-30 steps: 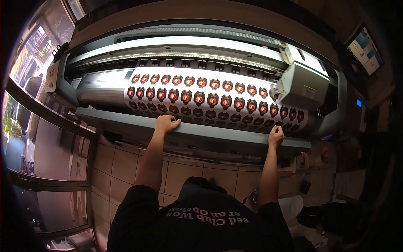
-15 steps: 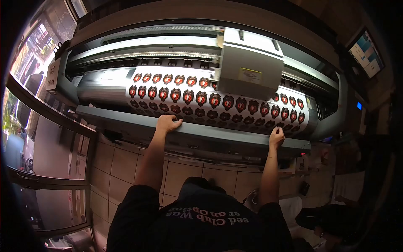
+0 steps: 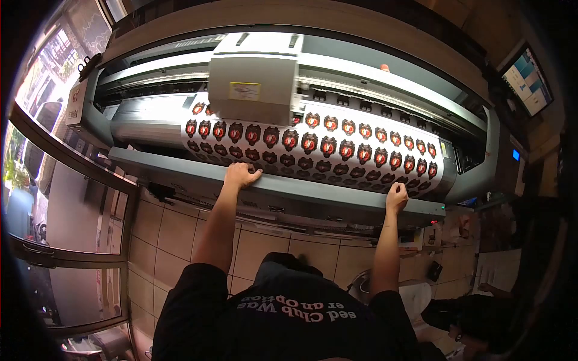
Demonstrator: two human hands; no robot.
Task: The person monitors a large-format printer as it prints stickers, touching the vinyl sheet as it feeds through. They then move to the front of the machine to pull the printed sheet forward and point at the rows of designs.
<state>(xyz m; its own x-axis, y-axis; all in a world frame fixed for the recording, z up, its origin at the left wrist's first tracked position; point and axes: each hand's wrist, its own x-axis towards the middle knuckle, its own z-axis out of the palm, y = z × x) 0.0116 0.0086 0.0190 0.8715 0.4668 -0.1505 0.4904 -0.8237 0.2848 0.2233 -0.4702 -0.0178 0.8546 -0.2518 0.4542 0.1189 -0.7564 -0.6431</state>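
A wide-format printer [image 3: 355, 72] spans the view in front of me. Its carriage [image 3: 253, 87] sits left of centre over a white printed sheet [image 3: 265, 159] covered in rows of red and black emblems. My left hand [image 3: 242, 175] rests on the grey front bar [image 3: 325, 188], its fingers curled over the far edge and its thumb out to the side. Further right, my right hand [image 3: 397, 197] is closed on the same bar, knuckles up, close to the sheet's lower edge. Whatever its fingers may pinch is hidden.
Glass doors [image 3: 66, 204] stand on the left. A monitor [image 3: 527, 78] hangs at upper right, above a small blue display [image 3: 516, 154] on the printer's end. Another person's arm [image 3: 469, 343] shows at lower right. Tiled floor [image 3: 259, 253] lies below the bar.
The carriage has travelled left across the sheet, uncovering emblems on the right and covering some on the left. Both my hands stay in place.
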